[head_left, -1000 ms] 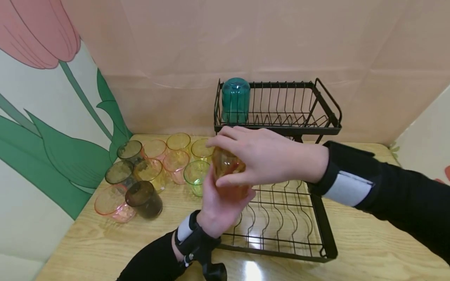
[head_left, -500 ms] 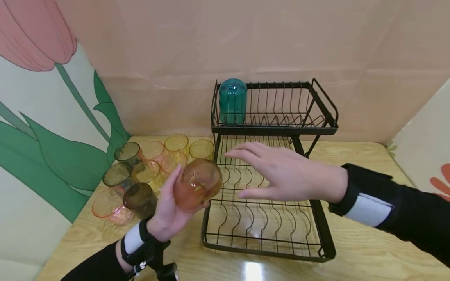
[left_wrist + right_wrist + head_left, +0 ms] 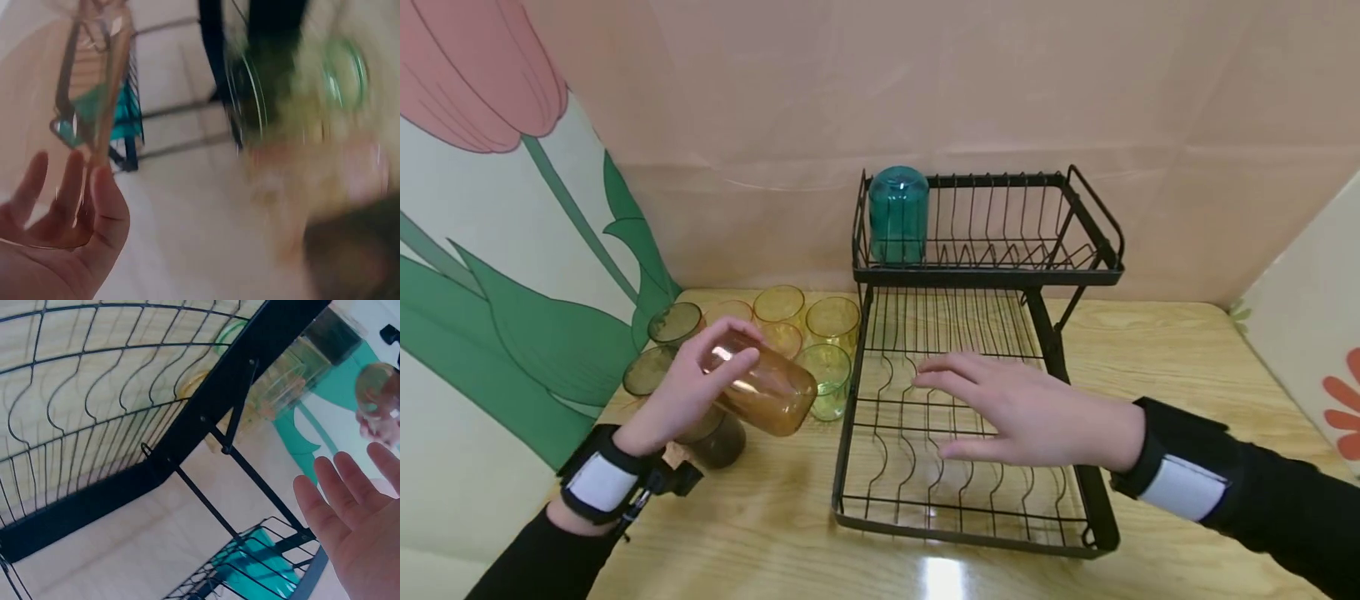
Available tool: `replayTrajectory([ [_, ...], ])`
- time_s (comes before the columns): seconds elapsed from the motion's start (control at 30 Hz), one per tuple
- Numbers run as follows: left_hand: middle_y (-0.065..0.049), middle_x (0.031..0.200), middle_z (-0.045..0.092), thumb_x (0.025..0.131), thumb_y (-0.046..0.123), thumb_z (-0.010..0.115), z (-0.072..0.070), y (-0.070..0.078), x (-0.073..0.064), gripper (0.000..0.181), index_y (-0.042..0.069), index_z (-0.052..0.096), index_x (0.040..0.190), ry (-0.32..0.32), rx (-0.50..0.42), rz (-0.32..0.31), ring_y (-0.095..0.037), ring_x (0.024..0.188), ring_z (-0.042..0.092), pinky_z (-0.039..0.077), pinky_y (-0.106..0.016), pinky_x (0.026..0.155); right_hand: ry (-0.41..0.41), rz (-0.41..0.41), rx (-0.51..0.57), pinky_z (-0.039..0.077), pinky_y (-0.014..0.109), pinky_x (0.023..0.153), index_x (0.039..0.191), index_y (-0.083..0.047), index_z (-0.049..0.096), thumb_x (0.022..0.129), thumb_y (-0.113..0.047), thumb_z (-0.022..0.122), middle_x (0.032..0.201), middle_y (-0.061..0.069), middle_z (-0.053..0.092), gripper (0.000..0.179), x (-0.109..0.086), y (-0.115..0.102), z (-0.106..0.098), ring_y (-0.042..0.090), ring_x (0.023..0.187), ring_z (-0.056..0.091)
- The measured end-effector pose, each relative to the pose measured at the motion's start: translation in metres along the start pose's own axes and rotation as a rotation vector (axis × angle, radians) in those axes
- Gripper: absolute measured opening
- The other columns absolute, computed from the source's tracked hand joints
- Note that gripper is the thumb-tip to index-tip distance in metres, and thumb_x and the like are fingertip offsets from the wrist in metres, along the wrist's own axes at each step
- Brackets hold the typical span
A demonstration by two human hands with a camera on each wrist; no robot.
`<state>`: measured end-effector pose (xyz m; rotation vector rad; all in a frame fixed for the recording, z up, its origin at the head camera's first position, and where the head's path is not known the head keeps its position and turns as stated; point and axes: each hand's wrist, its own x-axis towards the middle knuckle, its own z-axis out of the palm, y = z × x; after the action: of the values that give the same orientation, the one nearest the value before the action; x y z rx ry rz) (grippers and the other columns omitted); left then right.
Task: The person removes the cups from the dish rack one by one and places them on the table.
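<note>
My left hand [image 3: 692, 385] grips an amber glass [image 3: 767, 387] near one end, tilted with its closed base pointing right and down, over the group of glasses. In the left wrist view, the fingers [image 3: 106, 206] wrap the clear amber wall. My right hand [image 3: 1011, 408] hovers above the lower tier of the black dish rack [image 3: 973, 542], its fingers extended and holding nothing. A teal glass [image 3: 898, 215] stands upside down at the left end of the upper tier. Beside the rack is a green glass [image 3: 827, 379], mouth up.
Several coloured glasses stand left of the rack, among them a yellow glass [image 3: 833, 317], a grey glass [image 3: 676, 323] and a dark brown glass [image 3: 722, 442]. The left hand partly hides them. A pink wall covering [image 3: 775, 208] rises behind the wooden table [image 3: 760, 533].
My left hand has moved left with the amber glass and turned it from the right hand. The right hand has let go of the glass and drawn right and down.
</note>
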<state>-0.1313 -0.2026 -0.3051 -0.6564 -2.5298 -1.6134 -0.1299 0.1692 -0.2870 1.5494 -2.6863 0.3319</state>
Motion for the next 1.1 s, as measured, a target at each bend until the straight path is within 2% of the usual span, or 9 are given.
replayTrajectory([
  [0.2, -0.002, 0.104, 0.059, 0.087, 0.027, 0.074, 0.002, 0.002, 0.000, 0.032, 0.011, 0.058, 0.110, -0.109, 0.621, 0.207, -0.019, 0.092, 0.059, 0.051, -0.040, 0.079, 0.011, 0.035, 0.001, 0.044, 0.048, 0.098, 0.142, -0.015, 0.044, 0.090, -0.056, 0.060, 0.144, 0.004, 0.043, 0.069, -0.009, 0.006, 0.012, 0.023, 0.128, 0.045],
  [0.27, -0.003, 0.103, 0.057, 0.085, 0.036, 0.075, 0.006, 0.000, 0.000, 0.037, 0.011, 0.059, 0.109, -0.148, 0.759, 0.263, -0.021, 0.091, 0.059, 0.051, -0.042, 0.082, 0.014, 0.047, -0.002, 0.045, 0.048, 0.097, 0.142, -0.015, 0.045, 0.090, -0.056, 0.060, 0.143, 0.004, 0.044, 0.067, -0.012, 0.008, 0.016, 0.023, 0.127, 0.045],
  [0.3, -0.004, 0.103, 0.057, 0.084, 0.039, 0.075, 0.009, -0.001, 0.000, 0.040, 0.011, 0.059, 0.109, -0.166, 0.818, 0.290, -0.022, 0.091, 0.059, 0.053, -0.042, 0.078, 0.014, 0.051, -0.004, 0.045, 0.049, 0.096, 0.141, -0.015, 0.045, 0.090, -0.056, 0.060, 0.142, 0.003, 0.044, 0.067, -0.014, 0.010, 0.017, 0.023, 0.127, 0.045],
  [0.4, -0.007, 0.103, 0.055, 0.083, 0.044, 0.074, 0.015, -0.010, -0.001, 0.047, 0.009, 0.060, 0.111, -0.209, 0.939, 0.346, -0.025, 0.089, 0.058, 0.054, -0.042, 0.073, 0.010, 0.060, -0.003, 0.046, 0.048, 0.096, 0.141, -0.016, 0.046, 0.092, -0.058, 0.056, 0.142, 0.003, 0.044, 0.066, -0.017, 0.012, 0.020, 0.022, 0.127, 0.045],
  [0.5, -0.009, 0.101, 0.054, 0.083, 0.045, 0.074, 0.017, -0.020, -0.002, 0.051, 0.007, 0.060, 0.115, -0.234, 1.021, 0.359, -0.027, 0.088, 0.057, 0.054, -0.042, 0.068, -0.004, 0.059, 0.001, 0.046, 0.048, 0.095, 0.141, -0.016, 0.045, 0.093, -0.059, 0.053, 0.141, 0.002, 0.045, 0.066, -0.018, 0.013, 0.022, 0.022, 0.126, 0.046],
  [0.6, -0.010, 0.101, 0.053, 0.084, 0.045, 0.073, 0.018, -0.031, -0.003, 0.055, 0.005, 0.060, 0.119, -0.249, 1.058, 0.349, -0.027, 0.088, 0.056, 0.053, -0.040, 0.066, -0.013, 0.052, 0.001, 0.046, 0.047, 0.095, 0.141, -0.015, 0.046, 0.093, -0.059, 0.052, 0.140, 0.002, 0.046, 0.065, -0.019, 0.014, 0.023, 0.022, 0.125, 0.047],
  [0.7, -0.012, 0.104, 0.054, 0.084, 0.047, 0.072, 0.022, -0.041, -0.006, 0.058, 0.003, 0.059, 0.120, -0.253, 1.062, 0.353, -0.029, 0.090, 0.057, 0.053, -0.042, 0.068, -0.016, 0.051, 0.000, 0.047, 0.046, 0.094, 0.140, -0.014, 0.047, 0.093, -0.058, 0.052, 0.139, 0.002, 0.046, 0.064, -0.020, 0.014, 0.024, 0.021, 0.123, 0.048],
  [0.83, -0.014, 0.110, 0.056, 0.083, 0.046, 0.073, 0.030, -0.054, -0.009, 0.052, 0.006, 0.058, 0.113, -0.242, 1.049, 0.376, -0.030, 0.093, 0.058, 0.054, -0.042, 0.065, -0.020, 0.060, 0.000, 0.048, 0.046, 0.092, 0.140, -0.015, 0.048, 0.093, -0.059, 0.052, 0.139, 0.003, 0.047, 0.064, -0.021, 0.014, 0.025, 0.021, 0.122, 0.048],
  [1.1, -0.008, 0.098, 0.049, 0.083, 0.044, 0.073, 0.037, -0.074, -0.012, 0.046, 0.008, 0.056, 0.105, -0.213, 1.034, 0.423, -0.027, 0.087, 0.056, 0.053, -0.040, 0.063, -0.040, 0.076, -0.003, 0.048, 0.045, 0.093, 0.140, -0.014, 0.047, 0.093, -0.060, 0.050, 0.140, 0.004, 0.047, 0.066, -0.023, 0.014, 0.027, 0.022, 0.122, 0.049],
])
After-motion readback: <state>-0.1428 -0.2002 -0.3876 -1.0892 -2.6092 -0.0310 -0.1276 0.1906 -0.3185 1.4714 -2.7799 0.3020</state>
